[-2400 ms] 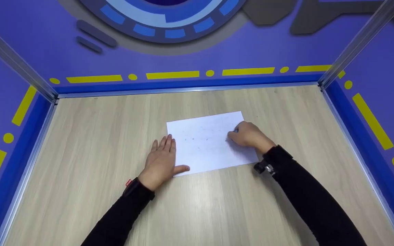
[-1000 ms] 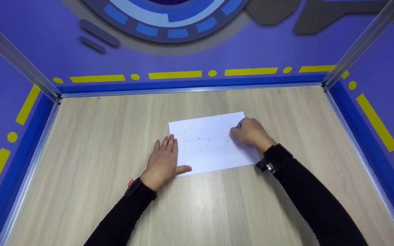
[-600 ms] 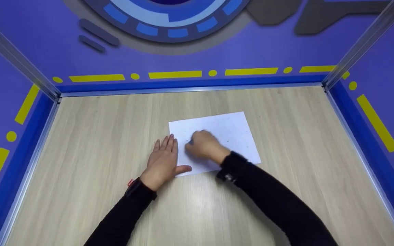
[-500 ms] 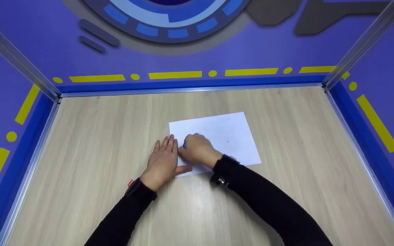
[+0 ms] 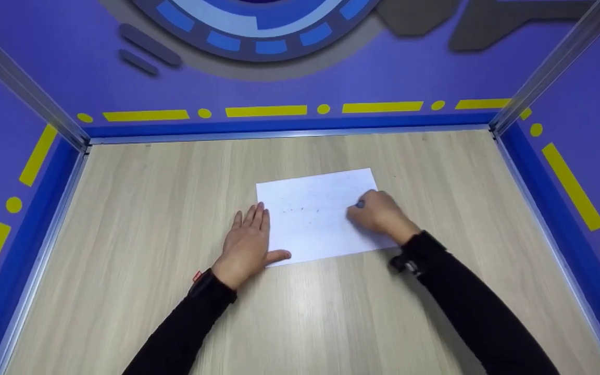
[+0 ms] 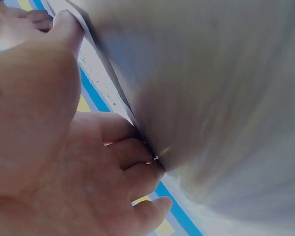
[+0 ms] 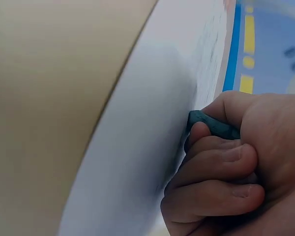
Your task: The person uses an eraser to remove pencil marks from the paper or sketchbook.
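Observation:
A white sheet of paper [image 5: 315, 234] lies slightly turned on the table, with faint grey marks and several small dark crumbs [image 5: 302, 209] on it. My left hand [image 5: 244, 245] rests flat over the sheet's left edge, fingers straight and thumb spread across the near left corner. At the right part of the paper, my right hand [image 5: 380, 212] pinches a small dark teal eraser [image 7: 214, 125] between thumb and curled fingers. In the right wrist view the eraser's tip is down at the paper's surface; most of its body is hidden in the hand.
The pale wood-grain table [image 5: 300, 317] extends around the sheet. Blue panels with yellow dashes [image 5: 266, 111] enclose it at the back and both sides, joined by metal corner posts [image 5: 550, 62]. Black sleeves and wrist straps cover both arms.
My right hand, with the eraser, goes from the paper's right side to its left beside my left hand, and is now back at the right. The left hand keeps its place.

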The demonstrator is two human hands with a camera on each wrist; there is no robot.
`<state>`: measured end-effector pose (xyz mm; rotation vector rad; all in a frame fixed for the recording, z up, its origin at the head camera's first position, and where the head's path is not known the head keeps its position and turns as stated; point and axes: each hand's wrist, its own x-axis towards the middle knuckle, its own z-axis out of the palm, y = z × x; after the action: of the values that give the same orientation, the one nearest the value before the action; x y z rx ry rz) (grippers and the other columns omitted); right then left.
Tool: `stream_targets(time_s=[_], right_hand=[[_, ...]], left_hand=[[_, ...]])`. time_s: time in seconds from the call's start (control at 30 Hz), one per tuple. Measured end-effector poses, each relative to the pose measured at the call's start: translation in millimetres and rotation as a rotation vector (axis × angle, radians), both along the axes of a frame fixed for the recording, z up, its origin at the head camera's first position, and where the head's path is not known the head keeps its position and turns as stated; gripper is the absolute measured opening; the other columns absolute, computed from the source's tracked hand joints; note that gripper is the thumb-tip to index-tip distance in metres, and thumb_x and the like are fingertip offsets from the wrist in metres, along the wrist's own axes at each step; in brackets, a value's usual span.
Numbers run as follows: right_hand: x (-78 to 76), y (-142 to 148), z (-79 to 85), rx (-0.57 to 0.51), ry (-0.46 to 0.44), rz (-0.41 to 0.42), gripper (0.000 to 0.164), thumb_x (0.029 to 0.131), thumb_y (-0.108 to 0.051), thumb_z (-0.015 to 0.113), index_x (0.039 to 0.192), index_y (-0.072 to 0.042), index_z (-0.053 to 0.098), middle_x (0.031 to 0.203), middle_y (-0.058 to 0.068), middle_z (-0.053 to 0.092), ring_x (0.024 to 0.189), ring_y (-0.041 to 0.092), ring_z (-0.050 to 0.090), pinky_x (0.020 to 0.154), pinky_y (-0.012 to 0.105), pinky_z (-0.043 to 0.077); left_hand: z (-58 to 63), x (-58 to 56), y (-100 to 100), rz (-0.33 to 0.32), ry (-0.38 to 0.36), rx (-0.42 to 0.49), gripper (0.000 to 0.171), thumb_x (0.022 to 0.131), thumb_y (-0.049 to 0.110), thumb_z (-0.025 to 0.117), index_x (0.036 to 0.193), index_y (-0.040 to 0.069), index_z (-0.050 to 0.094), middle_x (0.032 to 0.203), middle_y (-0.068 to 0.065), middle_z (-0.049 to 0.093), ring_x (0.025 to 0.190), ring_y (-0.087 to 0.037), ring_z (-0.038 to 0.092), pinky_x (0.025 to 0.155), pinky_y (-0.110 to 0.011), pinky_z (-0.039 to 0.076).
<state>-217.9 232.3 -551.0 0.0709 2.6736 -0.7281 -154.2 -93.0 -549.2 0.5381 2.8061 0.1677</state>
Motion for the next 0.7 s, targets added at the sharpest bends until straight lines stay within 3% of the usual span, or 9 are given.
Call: stream_targets(time_s=[0.17,0.23,0.3,0.47,0.7], right_hand=[[-1.8,31.7,0.2,0.048,0.004,-0.008,0.034,0.097,-0.037,0.064,0.075,-0.011,0.059,0.084,0.008,0.057,0.079,0.026,0.056,0.066,0.034,0.043],[-2.3,31.9,0.9,0.055,-0.006,-0.005,0.037,0.097,-0.038,0.062,0.072,-0.012,0.052,0.081,0.007,0.053,0.078,0.027,0.055,0.066,0.035,0.042],[0.0,25.0,2.4,0.045,-0.010,-0.002,0.037,0.099,-0.039,0.061,0.077,-0.009,0.059,0.087,0.010,0.059,0.084,0.028,0.059,0.071,0.038,0.048],[11.8,-27.4,5.5,-0.009,-0.007,0.053,0.043,0.100,-0.037,0.063,0.109,0.002,0.078,0.116,0.019,0.075,0.105,0.031,0.067,0.096,0.049,0.060],[19.8,-129.7,9.2,-0.015,0.037,0.277,0.029,0.098,-0.033,0.066,0.086,-0.008,0.075,0.096,0.014,0.078,0.095,0.033,0.070,0.091,0.050,0.060]], left_hand=[[-0.5,-0.3,0.7,0.004,-0.003,0.009,0.119,0.096,0.076,0.067,0.170,-0.010,0.030,0.181,-0.029,0.025,0.171,-0.042,0.024,0.140,-0.062,0.021],[-0.5,-0.7,1.4,0.003,-0.012,0.011,0.119,0.097,0.076,0.067,0.170,-0.010,0.029,0.181,-0.030,0.025,0.172,-0.043,0.024,0.140,-0.062,0.021],[0.3,-0.8,2.0,0.003,-0.024,0.003,0.119,0.097,0.076,0.066,0.170,-0.010,0.028,0.181,-0.029,0.023,0.172,-0.043,0.022,0.140,-0.062,0.020],[2.7,-1.2,2.6,0.008,-0.037,-0.022,0.120,0.097,0.077,0.066,0.171,-0.009,0.026,0.182,-0.029,0.022,0.172,-0.043,0.021,0.141,-0.061,0.018],[3.0,-1.6,3.5,0.010,-0.005,-0.015,0.121,0.094,0.076,0.071,0.169,-0.010,0.031,0.180,-0.030,0.026,0.171,-0.044,0.026,0.140,-0.062,0.020]])
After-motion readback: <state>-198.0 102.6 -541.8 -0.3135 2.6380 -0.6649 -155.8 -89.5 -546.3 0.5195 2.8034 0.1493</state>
